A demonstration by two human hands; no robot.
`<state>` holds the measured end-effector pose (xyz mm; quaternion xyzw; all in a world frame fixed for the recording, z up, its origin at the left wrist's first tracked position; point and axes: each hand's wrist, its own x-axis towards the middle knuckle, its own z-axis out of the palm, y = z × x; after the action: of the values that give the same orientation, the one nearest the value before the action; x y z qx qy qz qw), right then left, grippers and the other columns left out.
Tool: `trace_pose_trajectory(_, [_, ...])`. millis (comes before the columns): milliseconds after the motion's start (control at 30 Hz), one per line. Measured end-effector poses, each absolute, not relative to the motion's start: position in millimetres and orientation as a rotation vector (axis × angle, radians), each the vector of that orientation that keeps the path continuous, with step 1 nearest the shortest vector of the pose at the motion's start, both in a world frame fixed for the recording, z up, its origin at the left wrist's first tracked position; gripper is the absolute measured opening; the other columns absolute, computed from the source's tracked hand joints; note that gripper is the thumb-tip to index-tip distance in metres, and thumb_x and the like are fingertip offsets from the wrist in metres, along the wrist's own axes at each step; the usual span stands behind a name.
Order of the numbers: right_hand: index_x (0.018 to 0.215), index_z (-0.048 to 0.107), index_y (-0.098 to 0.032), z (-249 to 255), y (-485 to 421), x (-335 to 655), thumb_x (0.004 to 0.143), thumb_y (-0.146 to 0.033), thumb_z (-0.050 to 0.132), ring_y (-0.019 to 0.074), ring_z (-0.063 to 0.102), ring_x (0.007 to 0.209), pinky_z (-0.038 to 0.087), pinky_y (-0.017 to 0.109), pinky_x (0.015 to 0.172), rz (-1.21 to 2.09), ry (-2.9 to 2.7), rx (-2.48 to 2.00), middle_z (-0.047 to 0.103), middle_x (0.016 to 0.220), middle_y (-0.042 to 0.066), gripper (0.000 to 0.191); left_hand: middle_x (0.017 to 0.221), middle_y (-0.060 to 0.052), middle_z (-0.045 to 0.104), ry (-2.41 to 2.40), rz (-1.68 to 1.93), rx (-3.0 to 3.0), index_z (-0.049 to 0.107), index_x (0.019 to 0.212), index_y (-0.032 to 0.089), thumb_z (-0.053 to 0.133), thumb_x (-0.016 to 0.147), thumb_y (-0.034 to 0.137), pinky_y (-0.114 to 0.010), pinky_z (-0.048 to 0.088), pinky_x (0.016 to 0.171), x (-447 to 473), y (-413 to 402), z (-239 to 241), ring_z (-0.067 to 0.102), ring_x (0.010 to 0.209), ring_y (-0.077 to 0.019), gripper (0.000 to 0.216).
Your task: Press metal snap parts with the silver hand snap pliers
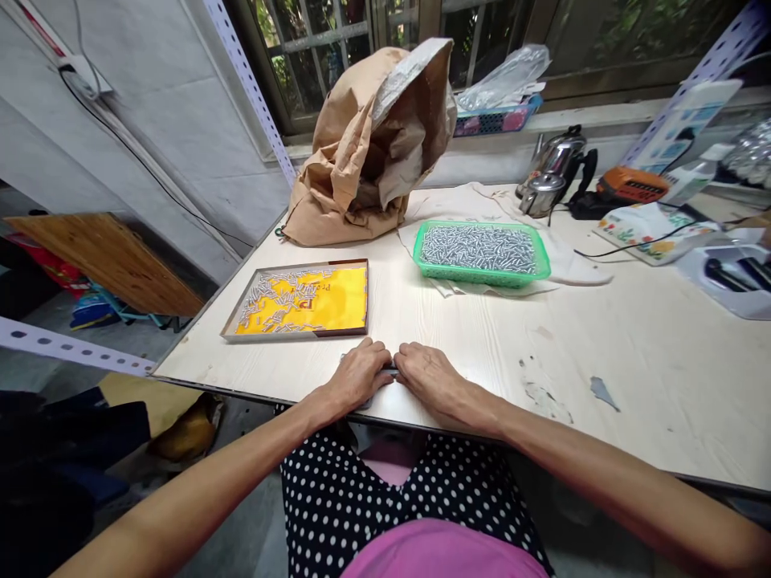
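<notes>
Close to the table's front edge, my left hand [361, 373] and my right hand [425, 373] face each other with fingers curled. Between their fingertips shows a small sliver of a thin greyish piece [393, 370]; most of it is hidden, so its kind is unclear. Both hands are closed about it. A bit of grey also peeks out below my left palm. Beyond my left hand lies a shallow tray [343, 331] with a yellow lining, small silver metal pins [289, 299] scattered mostly over its left half. Farther back, a green plastic basket [482, 275] is full of similar pins [479, 247].
A large open brown paper bag [337, 160] stands at the back left. Steel kettles [545, 189], an orange-and-black device [630, 186] and a floral packet [656, 229] occupy the back right. A cloth [578, 269] lies beneath the basket. A grey scrap [602, 392] rests at right.
</notes>
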<state>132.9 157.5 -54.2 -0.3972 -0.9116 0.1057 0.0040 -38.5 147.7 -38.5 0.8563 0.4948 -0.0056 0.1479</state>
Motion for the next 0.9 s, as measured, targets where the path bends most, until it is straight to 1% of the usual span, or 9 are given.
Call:
trace_pose_trajectory(133, [0.099, 0.062, -0.016, -52.1, 154.1, 129.5, 0.093, -0.013, 0.048, 0.0232, 0.058, 0.092, 0.044, 0.032, 0.077, 0.34, -2.849, -1.32, 0.063, 0.097, 0.011, 0.015, 0.095, -0.007, 0.063, 1.444, -0.034, 2.453, 0.065, 0.093, 0.015, 0.061, 0.09, 0.025, -0.033, 0.045, 0.085, -36.9, 146.8, -39.9, 0.053, 0.095, -0.0225, 0.011])
trace_pose_trajectory(200, [0.103, 0.062, -0.015, -48.3, 154.4, 130.4, 0.091, -0.018, 0.054, 0.0255, 0.057, 0.097, 0.045, 0.034, 0.08, 0.302, -2.831, -1.336, 0.062, 0.102, 0.012, 0.014, 0.104, -0.008, 0.063, 1.473, 0.004, 2.449, 0.065, 0.102, 0.016, 0.063, 0.088, 0.026, -0.034, 0.045, 0.089, -40.2, 145.7, -39.4, 0.053, 0.102, -0.0236, 0.018])
trace_pose_trajectory(300, [0.121, 0.055, -0.012, -47.6, 150.8, 138.5, 0.086, -0.032, 0.066, 0.0298, 0.05, 0.114, 0.043, 0.04, 0.092, 0.262, -2.759, -1.248, 0.056, 0.122, 0.017, 0.042, 0.126, -0.011, 0.056, 1.574, 0.182, 2.426, 0.056, 0.124, 0.016, 0.067, 0.085, 0.029, -0.036, 0.042, 0.098, -56.8, 139.3, -36.1, 0.05, 0.115, -0.0247, 0.043])
trace_pose_trajectory(333, [0.127, 0.051, -0.011, -49.1, 147.8, 142.1, 0.084, -0.034, 0.069, 0.0308, 0.046, 0.12, 0.04, 0.042, 0.097, 0.265, -2.723, -1.206, 0.051, 0.129, 0.018, 0.052, 0.128, -0.011, 0.054, 1.653, 0.255, 2.394, 0.056, 0.124, 0.016, 0.065, 0.086, 0.031, -0.035, 0.042, 0.098, -65.0, 135.3, -33.9, 0.05, 0.115, -0.0242, 0.042])
trace_pose_trajectory(400, [0.135, 0.044, -0.011, -53.4, 139.5, 147.8, 0.083, -0.034, 0.07, 0.0311, 0.039, 0.128, 0.036, 0.044, 0.103, 0.277, -2.638, -1.153, 0.044, 0.139, 0.019, 0.063, 0.116, -0.01, 0.059, 1.88, 0.333, 2.289, 0.064, 0.11, 0.016, 0.055, 0.092, 0.036, -0.034, 0.043, 0.094, -82.1, 125.5, -28.1, 0.053, 0.109, -0.0231, 0.028])
trace_pose_trajectory(467, [0.136, 0.044, -0.013, -56.6, 130.0, 148.2, 0.085, -0.03, 0.067, 0.0297, 0.042, 0.123, 0.037, 0.044, 0.1, 0.294, -2.572, -1.161, 0.048, 0.134, 0.017, 0.059, 0.099, -0.009, 0.063, 2.082, 0.261, 2.16, 0.068, 0.088, 0.016, 0.048, 0.095, 0.04, -0.032, 0.044, 0.087, -95.7, 115.4, -22.2, 0.056, 0.101, -0.0231, 0.032])
trace_pose_trajectory(533, [0.13, 0.051, -0.016, -57.5, 122.2, 142.2, 0.088, -0.028, 0.063, 0.0277, 0.048, 0.112, 0.041, 0.041, 0.093, 0.305, -2.548, -1.214, 0.056, 0.121, 0.013, 0.045, 0.093, -0.01, 0.065, 2.18, 0.097, 2.019, 0.068, 0.078, 0.016, 0.051, 0.092, 0.046, -0.03, 0.045, 0.08, -102.0, 108.7, -18.7, 0.058, 0.098, -0.0241, 0.037])
trace_pose_trajectory(667, [0.114, 0.061, -0.019, -57.3, 118.3, 122.5, 0.09, -0.029, 0.061, 0.0268, 0.051, 0.102, 0.041, 0.037, 0.084, 0.295, -2.616, -1.311, 0.059, 0.108, 0.01, 0.027, 0.09, -0.01, 0.069, 2.193, -0.088, 1.768, 0.069, 0.077, 0.018, 0.061, 0.08, 0.051, -0.027, 0.045, 0.069, -96.3, 112.1, -19.8, 0.064, 0.089, -0.0247, 0.034])
trace_pose_trajectory(900, [0.104, 0.064, -0.02, -65.1, 134.5, 117.5, 0.097, -0.018, 0.048, 0.0219, 0.054, 0.094, 0.039, 0.032, 0.08, 0.318, -2.71, -1.192, 0.06, 0.099, 0.006, 0.017, 0.081, -0.013, 0.07, 2.064, -0.266, 1.898, 0.071, 0.079, 0.017, 0.064, 0.075, 0.028, -0.03, 0.047, 0.067, -80.4, 131.1, -24.7, 0.068, 0.081, -0.0276, 0.014])
